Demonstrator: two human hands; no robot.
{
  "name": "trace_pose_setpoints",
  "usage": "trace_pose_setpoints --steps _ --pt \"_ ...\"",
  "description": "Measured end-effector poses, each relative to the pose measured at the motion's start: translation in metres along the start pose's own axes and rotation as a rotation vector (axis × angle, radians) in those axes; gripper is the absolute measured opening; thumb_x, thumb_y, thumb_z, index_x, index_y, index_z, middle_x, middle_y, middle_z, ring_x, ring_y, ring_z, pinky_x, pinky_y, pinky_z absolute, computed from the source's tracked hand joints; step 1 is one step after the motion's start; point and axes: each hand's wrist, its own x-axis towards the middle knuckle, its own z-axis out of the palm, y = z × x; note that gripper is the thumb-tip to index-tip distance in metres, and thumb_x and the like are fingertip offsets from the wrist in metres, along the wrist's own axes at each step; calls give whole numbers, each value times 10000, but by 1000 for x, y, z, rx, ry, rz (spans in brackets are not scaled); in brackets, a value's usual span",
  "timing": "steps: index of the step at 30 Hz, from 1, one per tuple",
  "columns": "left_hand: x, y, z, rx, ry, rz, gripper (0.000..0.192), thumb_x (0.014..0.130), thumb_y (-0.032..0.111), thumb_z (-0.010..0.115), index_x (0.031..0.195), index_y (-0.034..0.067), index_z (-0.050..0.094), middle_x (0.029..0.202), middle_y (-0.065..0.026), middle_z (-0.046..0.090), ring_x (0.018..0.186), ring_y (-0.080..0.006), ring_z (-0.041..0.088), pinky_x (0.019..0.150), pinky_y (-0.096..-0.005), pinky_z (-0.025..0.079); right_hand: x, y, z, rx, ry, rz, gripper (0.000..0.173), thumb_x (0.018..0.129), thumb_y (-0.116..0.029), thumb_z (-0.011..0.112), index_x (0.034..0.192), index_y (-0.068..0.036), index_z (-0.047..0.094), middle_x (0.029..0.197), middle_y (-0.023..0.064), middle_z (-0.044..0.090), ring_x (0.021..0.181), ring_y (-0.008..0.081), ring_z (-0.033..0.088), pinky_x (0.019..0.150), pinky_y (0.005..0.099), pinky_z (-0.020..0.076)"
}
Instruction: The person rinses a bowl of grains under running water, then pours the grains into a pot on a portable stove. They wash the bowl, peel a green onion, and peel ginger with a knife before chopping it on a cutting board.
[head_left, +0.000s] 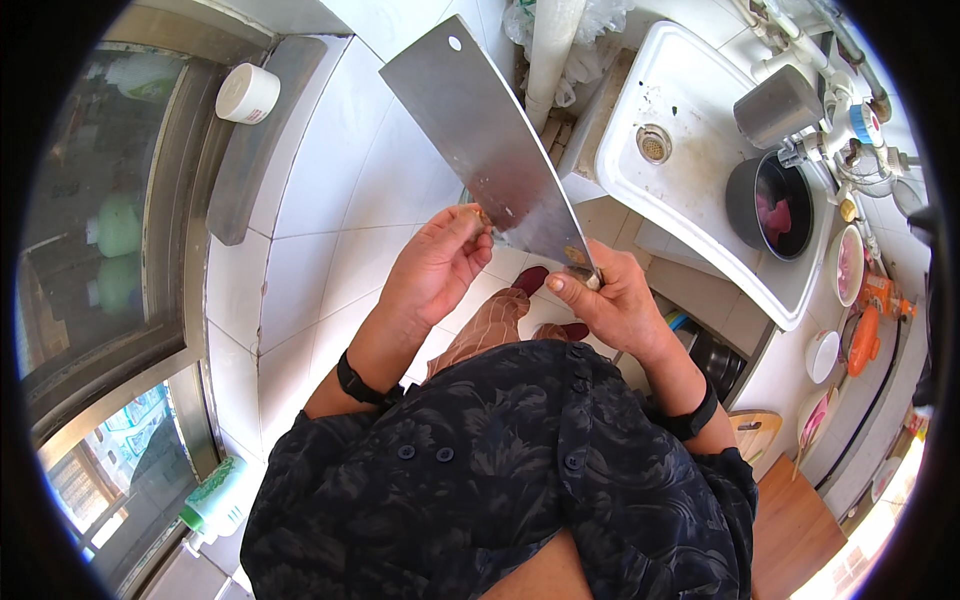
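Observation:
My right hand (619, 300) is closed around the short handle of a Chinese cleaver (487, 135), its thumb near the blade's heel. The broad steel blade points up and away to the left, with a round hole near its far corner. Wet smears and small bits cling to the lower blade. My left hand (439, 262) is beside the blade's left edge, fingertips pinched together around a small brownish piece (482, 217). The fingers mostly hide that piece, so what it is cannot be told.
To the right, a white sink (697, 195) holds a dark pot (772, 206) with something pink inside. Beyond it are a tap (840, 142), bowls (823, 356) and a wooden board (799, 517). At left, a window ledge bears a white jar (247, 94); a pump bottle (214, 499) stands lower down.

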Motion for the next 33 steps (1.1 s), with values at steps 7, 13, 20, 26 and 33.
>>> trace_pose_setpoints --steps 7,13,20,26,33 --pt "-1 -3 -13 -41 -51 -71 151 966 128 573 1060 13 596 930 -89 632 832 -156 605 751 -243 525 -3 6 -4 184 -26 135 289 924 -182 681 1148 -6 639 787 16 639 725 53 509 665 245 479" --pt "-8 4 -12 -16 19 -48 134 967 164 584 1075 85 571 996 -80 637 825 -155 586 759 -277 505 -2 11 -9 120 46 180 280 930 -192 674 1134 -3 640 747 -17 597 689 51 505 628 241 468" --pt "0 -4 -11 -118 35 -51 157 958 145 604 1094 104 535 1023 -98 645 820 -162 596 754 -272 517 -5 5 -2 16 -18 -31 360 912 -154 682 1230 -5 600 776 46 633 689 82 525 643 261 484" --pt "4 -8 -21 -221 -9 -96 226 961 156 595 1163 63 550 1066 -118 649 908 -202 633 828 -297 553 -3 3 7 -234 49 -321 459 827 -92 726 1265 -42 598 918 178 676 765 301 670 700 333 528" --pt "0 -12 -21 -350 -228 -31 409 976 351 521 1216 25 584 1237 -147 604 1163 -267 578 1018 -417 478 -7 7 8 -582 -15 -408 615 714 -30 736 1305 -60 573 938 145 685 802 326 662 695 363 530"
